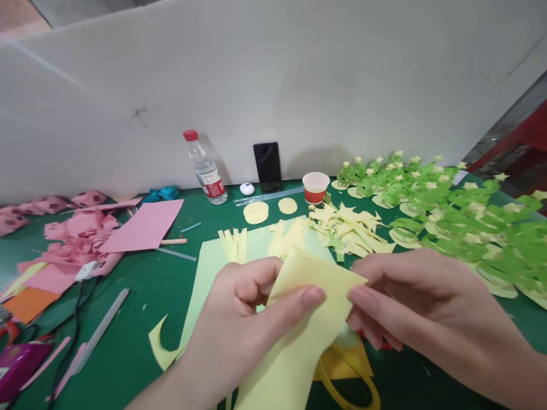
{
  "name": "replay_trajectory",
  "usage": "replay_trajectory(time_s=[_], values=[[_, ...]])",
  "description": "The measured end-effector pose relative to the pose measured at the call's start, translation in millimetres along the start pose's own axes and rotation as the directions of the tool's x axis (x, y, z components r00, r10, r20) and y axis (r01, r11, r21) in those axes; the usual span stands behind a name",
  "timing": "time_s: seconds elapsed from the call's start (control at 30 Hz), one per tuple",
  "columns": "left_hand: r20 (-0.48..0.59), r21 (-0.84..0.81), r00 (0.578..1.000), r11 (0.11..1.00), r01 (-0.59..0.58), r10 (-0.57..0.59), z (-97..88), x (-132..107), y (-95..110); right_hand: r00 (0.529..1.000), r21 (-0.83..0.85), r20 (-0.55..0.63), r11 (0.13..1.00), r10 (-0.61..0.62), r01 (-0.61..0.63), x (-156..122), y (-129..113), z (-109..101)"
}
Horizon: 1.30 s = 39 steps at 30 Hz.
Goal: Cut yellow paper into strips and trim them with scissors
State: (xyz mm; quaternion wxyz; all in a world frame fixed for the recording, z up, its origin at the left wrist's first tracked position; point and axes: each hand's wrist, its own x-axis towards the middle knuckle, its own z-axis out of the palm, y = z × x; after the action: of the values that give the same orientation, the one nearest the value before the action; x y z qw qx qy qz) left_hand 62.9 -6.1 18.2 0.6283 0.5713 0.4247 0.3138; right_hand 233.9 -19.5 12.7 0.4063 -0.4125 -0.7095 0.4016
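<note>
A sheet of pale yellow paper [294, 336] is held up in front of me. My left hand [252, 319] grips it, thumb lying across the front and fingers behind. At its right corner, my right hand [410, 307] pinches the edge between thumb and fingertips. Something red, mostly hidden, shows below my right fingers; I cannot make out what it is. Beneath the held paper lie a yellow paper loop [372, 382] and light green sheets [205, 285]. Yellow paper strips [235, 245] rest on these sheets, and a curved yellow offcut [161, 347] lies beside them.
Yellow scraps [350, 228], two paper discs [256, 213] and a paper cup [315, 188] are farther back. A phone [268, 168] and a water bottle [208, 173] stand by the white wall. Green paper trees [448, 210] crowd the right; pink paper [147, 225] and a cable [77, 319] occupy the left.
</note>
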Motion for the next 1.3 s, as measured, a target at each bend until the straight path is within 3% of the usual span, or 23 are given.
replay_trajectory(time_s=[0.37,0.77,1.03,1.17,1.3], values=[[-0.032,-0.047,0.999,0.998,0.031,-0.033,2.1,3,0,0.999,-0.088,-0.004,0.995,-0.053,0.052,-3,-1,-2],[0.032,-0.187,0.996,0.978,0.091,-0.087,1.5,2,1,0.995,-0.106,-0.033,0.99,-0.099,0.095,-3,2,0],[0.009,-0.036,0.997,0.996,0.081,-0.081,1.2,3,2,0.997,-0.06,-0.054,0.997,-0.059,0.056,-2,2,-2],[-0.019,0.14,1.0,0.99,-0.015,0.018,-5.4,11,0,0.994,0.111,-0.08,0.992,0.069,-0.06,2,9,-9],[0.014,0.209,0.993,0.971,-0.115,0.114,-12.5,25,-8,0.97,0.278,0.025,0.93,0.243,-0.24,16,19,-22]])
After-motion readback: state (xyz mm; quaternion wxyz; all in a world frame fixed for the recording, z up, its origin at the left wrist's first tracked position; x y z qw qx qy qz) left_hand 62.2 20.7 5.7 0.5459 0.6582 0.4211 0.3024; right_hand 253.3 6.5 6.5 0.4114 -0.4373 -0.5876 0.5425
